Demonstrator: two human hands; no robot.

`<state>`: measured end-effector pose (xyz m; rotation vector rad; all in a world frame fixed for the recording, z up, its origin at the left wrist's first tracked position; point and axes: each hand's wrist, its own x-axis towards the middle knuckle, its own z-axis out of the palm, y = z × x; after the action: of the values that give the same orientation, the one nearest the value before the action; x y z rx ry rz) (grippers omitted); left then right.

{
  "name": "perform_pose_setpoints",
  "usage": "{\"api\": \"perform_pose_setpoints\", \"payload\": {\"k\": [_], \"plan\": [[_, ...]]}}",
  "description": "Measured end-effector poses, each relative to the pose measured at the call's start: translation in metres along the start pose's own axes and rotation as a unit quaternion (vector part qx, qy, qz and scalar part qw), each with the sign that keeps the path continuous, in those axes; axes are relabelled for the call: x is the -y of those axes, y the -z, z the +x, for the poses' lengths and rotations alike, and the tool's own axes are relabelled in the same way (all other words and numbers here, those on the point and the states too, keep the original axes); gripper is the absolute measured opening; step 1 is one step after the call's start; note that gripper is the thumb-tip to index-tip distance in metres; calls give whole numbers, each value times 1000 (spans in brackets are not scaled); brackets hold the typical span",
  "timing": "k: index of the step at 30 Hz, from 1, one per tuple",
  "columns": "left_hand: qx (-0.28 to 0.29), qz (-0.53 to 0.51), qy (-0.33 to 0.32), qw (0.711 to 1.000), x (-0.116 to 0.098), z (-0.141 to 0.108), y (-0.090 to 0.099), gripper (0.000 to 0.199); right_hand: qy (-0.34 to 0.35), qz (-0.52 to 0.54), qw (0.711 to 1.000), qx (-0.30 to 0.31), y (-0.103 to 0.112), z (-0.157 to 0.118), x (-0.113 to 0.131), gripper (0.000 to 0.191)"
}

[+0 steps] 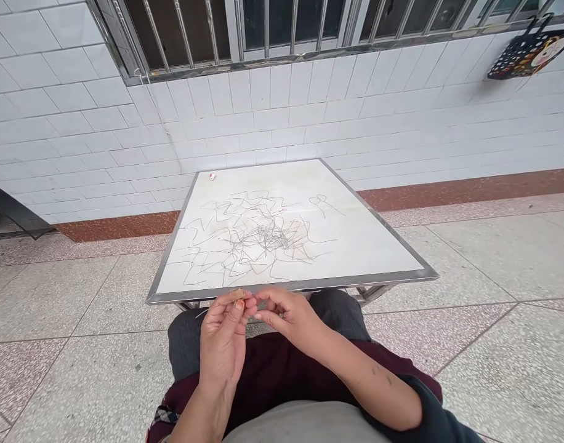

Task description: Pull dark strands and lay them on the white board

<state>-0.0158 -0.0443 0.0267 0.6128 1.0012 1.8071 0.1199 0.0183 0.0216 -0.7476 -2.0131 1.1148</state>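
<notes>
My left hand (224,335) and my right hand (284,314) meet fingertip to fingertip over my lap, just below the near edge of a small white table (378,252). Between the fingers of my left hand sits a small tan piece (238,294), and a thin wire sticks out to its left. My right hand pinches at the same spot; what it holds is too small to tell. On the tabletop lies a tangled pile of thin bent wires (254,237), spread across the middle.
A tiny red-and-white object (212,176) rests at the table's far left corner. A white tiled wall with a barred window stands behind. A dark patterned bag (531,52) hangs at the upper right. Speckled floor tiles surround the table.
</notes>
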Motion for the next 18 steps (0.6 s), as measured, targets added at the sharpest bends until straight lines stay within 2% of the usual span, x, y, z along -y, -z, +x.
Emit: {"api": "perform_pose_setpoints", "payload": {"k": [3, 8, 11, 13, 18], "plan": [[4, -11, 18, 1000, 2, -1, -2, 13, -13, 0, 1000, 22, -2, -2, 0, 13], [10, 5, 34, 999, 4, -3, 0, 15, 43, -63, 996, 49, -1, -2, -2, 8], [9, 8, 38, 999, 5, -2, 1, 17, 56, -74, 995, 45, -1, 0, -4, 16], [7, 7, 41, 999, 6, -1, 3, 18, 51, -85, 994, 47, -1, 0, -6, 16], [6, 38, 48, 998, 9, -2, 6, 21, 12, -92, 994, 50, 1, -3, -6, 5]]}}
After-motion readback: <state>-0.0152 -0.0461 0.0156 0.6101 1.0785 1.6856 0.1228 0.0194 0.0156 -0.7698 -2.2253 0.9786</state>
